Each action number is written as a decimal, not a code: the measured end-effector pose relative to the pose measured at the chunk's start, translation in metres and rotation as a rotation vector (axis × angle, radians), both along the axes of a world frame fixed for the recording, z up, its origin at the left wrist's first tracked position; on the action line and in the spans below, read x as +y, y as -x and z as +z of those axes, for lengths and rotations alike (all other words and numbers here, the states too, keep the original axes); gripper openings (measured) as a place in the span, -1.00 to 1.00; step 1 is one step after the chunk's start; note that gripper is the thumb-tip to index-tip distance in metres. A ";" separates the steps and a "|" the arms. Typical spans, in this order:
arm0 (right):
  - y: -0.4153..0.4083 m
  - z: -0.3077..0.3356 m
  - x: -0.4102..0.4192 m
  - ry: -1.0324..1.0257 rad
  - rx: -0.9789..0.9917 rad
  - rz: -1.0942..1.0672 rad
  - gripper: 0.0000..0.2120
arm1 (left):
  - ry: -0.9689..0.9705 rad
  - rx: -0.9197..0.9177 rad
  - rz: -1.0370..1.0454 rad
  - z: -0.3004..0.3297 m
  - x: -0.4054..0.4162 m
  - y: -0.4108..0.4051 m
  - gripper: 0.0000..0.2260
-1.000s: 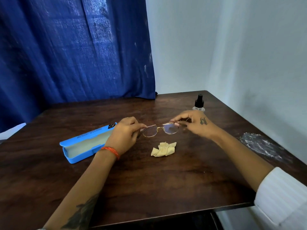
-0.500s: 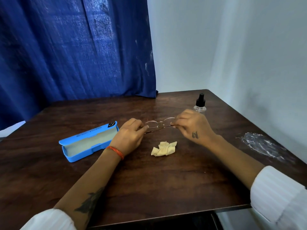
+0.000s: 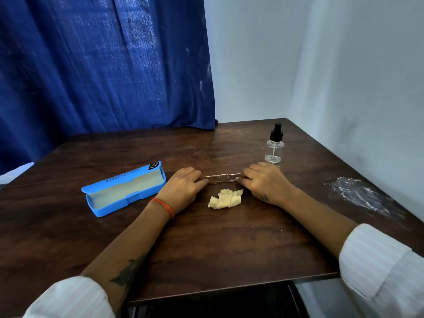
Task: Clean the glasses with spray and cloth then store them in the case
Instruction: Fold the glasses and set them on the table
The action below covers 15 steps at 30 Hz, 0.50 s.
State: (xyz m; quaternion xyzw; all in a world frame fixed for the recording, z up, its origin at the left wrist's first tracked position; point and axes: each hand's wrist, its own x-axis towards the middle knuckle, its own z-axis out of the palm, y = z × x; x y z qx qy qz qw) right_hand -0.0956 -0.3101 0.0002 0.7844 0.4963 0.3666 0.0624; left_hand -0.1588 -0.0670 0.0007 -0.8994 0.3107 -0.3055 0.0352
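Down on the table (image 3: 229,249), the left hand (image 3: 183,191) and right hand (image 3: 266,183) each pinched one end of the folded glasses (image 3: 223,177), beside the yellow cloth (image 3: 226,199).

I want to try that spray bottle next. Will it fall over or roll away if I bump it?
The spray bottle would probably tip easily: it stands upright, taller than it is wide, with a black pump on top. It looks clear and almost empty, so it is likely light. Its body looks round, so once on its side it might roll across the table.
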 end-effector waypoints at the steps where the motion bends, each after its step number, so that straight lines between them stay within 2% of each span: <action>1: 0.002 0.001 0.000 0.014 0.009 -0.015 -0.73 | -0.004 0.014 -0.002 0.000 0.000 0.001 -0.69; 4: 0.008 0.004 0.000 -0.018 0.076 -0.043 -0.78 | 0.004 0.053 0.001 0.000 0.001 0.003 -0.68; 6: 0.016 0.006 0.003 -0.133 0.222 -0.068 -0.87 | 0.037 0.046 -0.005 0.000 0.000 0.006 -0.69; 8: 0.027 0.011 0.009 -0.349 0.447 -0.152 -0.92 | 0.103 0.033 -0.005 -0.001 -0.001 0.010 -0.72; 10: 0.034 0.017 0.016 -0.487 0.757 -0.273 -0.84 | 0.209 0.022 0.006 -0.003 -0.004 0.016 -0.80; 12: 0.036 0.022 0.022 -0.458 0.997 -0.346 -0.78 | 0.372 0.041 0.013 -0.004 -0.011 0.023 -0.88; 15: 0.037 0.029 0.031 -0.394 1.211 -0.383 -0.81 | 0.658 0.213 0.051 0.001 -0.023 0.033 -0.85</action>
